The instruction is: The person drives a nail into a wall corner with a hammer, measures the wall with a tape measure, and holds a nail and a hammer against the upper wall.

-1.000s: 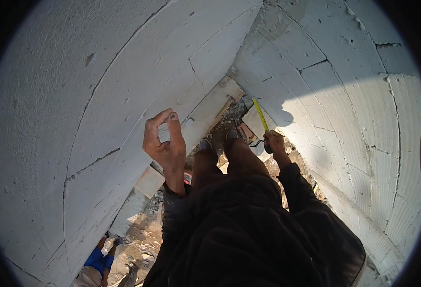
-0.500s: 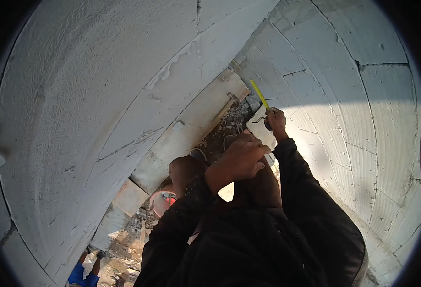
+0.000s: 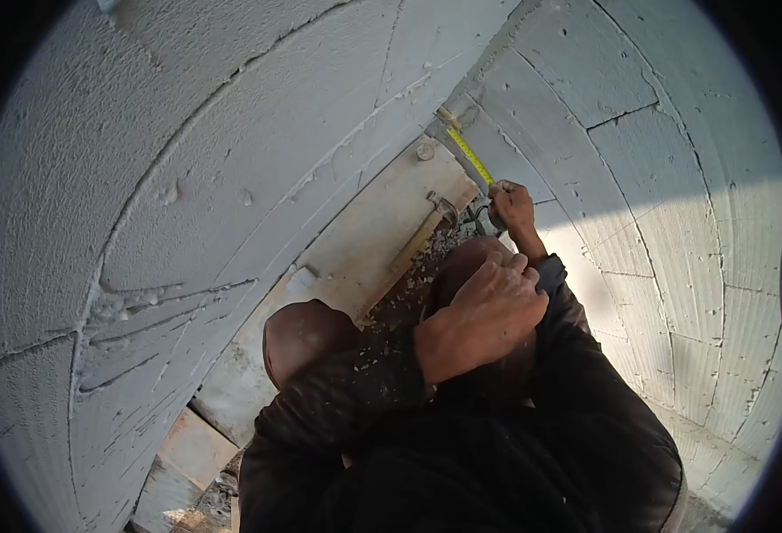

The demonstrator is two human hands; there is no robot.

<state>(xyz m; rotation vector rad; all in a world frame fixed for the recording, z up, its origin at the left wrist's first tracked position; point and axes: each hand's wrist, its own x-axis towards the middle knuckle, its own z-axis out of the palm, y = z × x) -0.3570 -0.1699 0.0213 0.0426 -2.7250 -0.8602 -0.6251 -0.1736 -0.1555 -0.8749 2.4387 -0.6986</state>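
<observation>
My right hand [image 3: 512,210] is closed around a tape measure. Its yellow blade [image 3: 471,158] is drawn out toward the corner where the two walls meet, beside the lower courses of the right wall. The dark case is mostly hidden by my fingers. My left hand [image 3: 488,311] is held above my knee with its fingers curled in; whatever they may hold is hidden. A hammer [image 3: 416,241] with a wooden handle lies on a pale board [image 3: 355,233] beyond my knees, its head toward the corner.
Pale block walls rise close on both sides, the left wall [image 3: 186,178] and the right wall [image 3: 657,231]. Grey rubble [image 3: 424,271] lies beside the board. A small pale chunk [image 3: 301,282] and a round piece [image 3: 424,152] rest on the board. Square slabs [image 3: 197,449] lie at lower left.
My view has shifted toward the corner. The tape blade now points further into the corner, with my right hand still on it. My left hand has moved right and looks nearer.
</observation>
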